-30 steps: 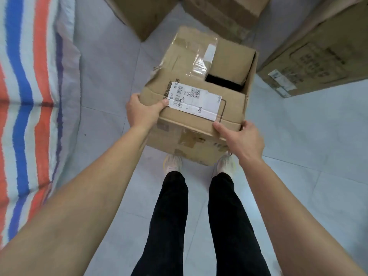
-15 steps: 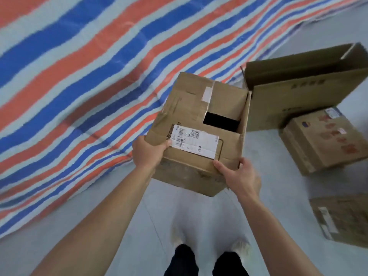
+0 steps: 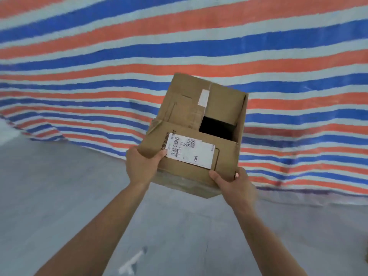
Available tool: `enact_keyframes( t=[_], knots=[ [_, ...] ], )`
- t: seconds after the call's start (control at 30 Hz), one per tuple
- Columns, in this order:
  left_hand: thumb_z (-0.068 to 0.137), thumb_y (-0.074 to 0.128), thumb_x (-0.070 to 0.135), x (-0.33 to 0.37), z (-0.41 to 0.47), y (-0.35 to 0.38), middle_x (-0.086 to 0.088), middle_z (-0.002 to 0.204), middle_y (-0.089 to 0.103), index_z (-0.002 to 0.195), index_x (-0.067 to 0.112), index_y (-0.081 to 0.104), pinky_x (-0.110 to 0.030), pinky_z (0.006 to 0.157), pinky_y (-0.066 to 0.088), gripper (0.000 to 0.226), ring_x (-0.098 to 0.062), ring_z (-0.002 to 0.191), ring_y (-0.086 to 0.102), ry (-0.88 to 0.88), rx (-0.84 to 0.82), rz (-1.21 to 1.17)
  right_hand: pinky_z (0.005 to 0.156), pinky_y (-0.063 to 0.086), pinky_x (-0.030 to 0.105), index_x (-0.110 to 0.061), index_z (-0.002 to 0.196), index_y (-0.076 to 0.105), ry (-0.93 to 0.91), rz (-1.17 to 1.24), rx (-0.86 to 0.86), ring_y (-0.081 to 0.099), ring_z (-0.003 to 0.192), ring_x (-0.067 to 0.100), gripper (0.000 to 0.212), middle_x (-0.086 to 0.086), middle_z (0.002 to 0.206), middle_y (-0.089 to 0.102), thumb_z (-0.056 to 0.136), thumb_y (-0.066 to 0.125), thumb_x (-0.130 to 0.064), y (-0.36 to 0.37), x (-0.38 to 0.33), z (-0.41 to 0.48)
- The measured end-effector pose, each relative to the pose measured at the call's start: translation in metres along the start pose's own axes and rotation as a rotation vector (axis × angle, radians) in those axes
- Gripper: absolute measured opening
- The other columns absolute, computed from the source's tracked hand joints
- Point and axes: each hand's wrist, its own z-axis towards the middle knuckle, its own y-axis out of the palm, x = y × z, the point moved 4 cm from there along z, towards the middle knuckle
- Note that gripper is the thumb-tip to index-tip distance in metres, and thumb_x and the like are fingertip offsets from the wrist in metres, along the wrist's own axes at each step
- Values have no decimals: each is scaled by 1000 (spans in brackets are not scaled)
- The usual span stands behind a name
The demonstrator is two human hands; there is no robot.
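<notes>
1. Presently, both hands carry a brown corrugated cardboard box [image 3: 187, 116]. It is held clear of the floor in front of the person, with its labelled top facing the camera.
2. Left hand [image 3: 142, 166]: it grasps the near left corner of the box. The thumb lies on the top flap, its tip touching the near left corner of the label. The other fingers pass round the box and are hidden.
3. Right hand [image 3: 235, 188]: it grasps the near right corner. The thumb presses on the near edge of the top flap. One fingertip shows, curled round the right side wall; the rest are hidden.
4. White rectangular shipping label [image 3: 191, 151] with barcode and square code: it is stuck to the top flap between the two thumbs, nearer the left one.
5. Top flaps are not fully closed. A black rectangular gap [image 3: 218, 127] lies open just beyond the right hand, and the contents cannot be made out.
6. Short strip of white tape [image 3: 204, 97]: it sits on the far flaps, beyond the gap and well apart from both grips.
7. Red, blue and white striped woven tarpaulin [image 3: 79, 56]: it spreads beyond the hands and behind the box, across the full width of the view.
8. Grey smooth floor [image 3: 59, 196]: it lies beneath both forearms. A white smudge [image 3: 131, 261] marks it between the forearms, close to the person.
</notes>
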Motion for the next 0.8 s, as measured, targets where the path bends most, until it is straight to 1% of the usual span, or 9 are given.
enact_keyframes(
  t=[0.07, 0.13, 0.27, 0.37, 0.47, 0.57, 0.63, 0.7, 0.8],
  knots=[
    [63, 90, 53, -30, 35, -83, -3, 121, 58, 123, 11, 53, -43, 92, 53, 82, -23, 109, 59, -29, 99, -15, 76, 42, 30, -17, 131, 55, -95, -28, -75, 65, 111, 27, 71, 0, 118, 68, 78, 78, -58, 68, -54, -29],
    [63, 90, 54, -60, 68, -157, -4, 119, 57, 121, 11, 53, -43, 91, 53, 81, -23, 107, 58, -60, 194, -26, 83, 48, 34, -16, 136, 52, -167, -56, -150, 64, 115, 28, 77, 2, 128, 66, 79, 75, -62, 136, -102, -52],
    [64, 89, 53, -112, 121, -269, -4, 117, 57, 118, 11, 52, -45, 90, 53, 77, -23, 105, 58, -124, 362, -46, 88, 53, 37, -18, 140, 49, -331, -131, -255, 64, 116, 27, 83, 2, 133, 64, 78, 69, -69, 252, -181, -85],
    [65, 89, 51, -140, 157, -310, -1, 113, 56, 112, 15, 50, -40, 86, 52, 71, -22, 100, 57, -154, 429, -67, 94, 52, 37, -20, 141, 47, -397, -146, -315, 62, 120, 25, 81, -2, 136, 61, 79, 69, -68, 311, -218, -88],
    [65, 90, 51, -164, 201, -329, 1, 110, 55, 107, 19, 48, -38, 84, 51, 68, -20, 97, 57, -174, 492, -79, 95, 53, 38, -23, 142, 47, -469, -125, -358, 62, 120, 23, 83, -4, 136, 61, 77, 69, -69, 372, -248, -69],
    [64, 90, 51, -188, 260, -334, 1, 111, 56, 108, 19, 49, -37, 85, 51, 69, -19, 98, 57, -206, 574, -57, 91, 53, 35, -23, 138, 50, -501, -112, -422, 64, 116, 22, 81, -6, 132, 63, 76, 70, -70, 443, -271, -30],
    [63, 90, 52, -195, 302, -333, 1, 114, 56, 114, 15, 51, -38, 87, 51, 74, -19, 100, 57, -222, 621, -40, 87, 52, 32, -24, 138, 50, -509, -89, -483, 65, 113, 21, 81, -7, 130, 64, 75, 69, -73, 490, -287, 0],
    [63, 91, 52, -197, 340, -333, 1, 116, 56, 119, 13, 52, -37, 86, 50, 78, -19, 100, 57, -245, 665, -9, 81, 48, 26, -25, 136, 50, -512, -76, -544, 65, 110, 19, 80, -10, 123, 64, 75, 69, -73, 530, -307, 30],
    [63, 91, 51, -199, 391, -342, 0, 115, 57, 118, 12, 53, -35, 84, 49, 78, -20, 100, 57, -294, 724, 35, 71, 42, 19, -27, 127, 54, -510, -45, -630, 63, 98, 12, 67, -24, 99, 56, 76, 73, -67, 584, -344, 62]
  ],
)
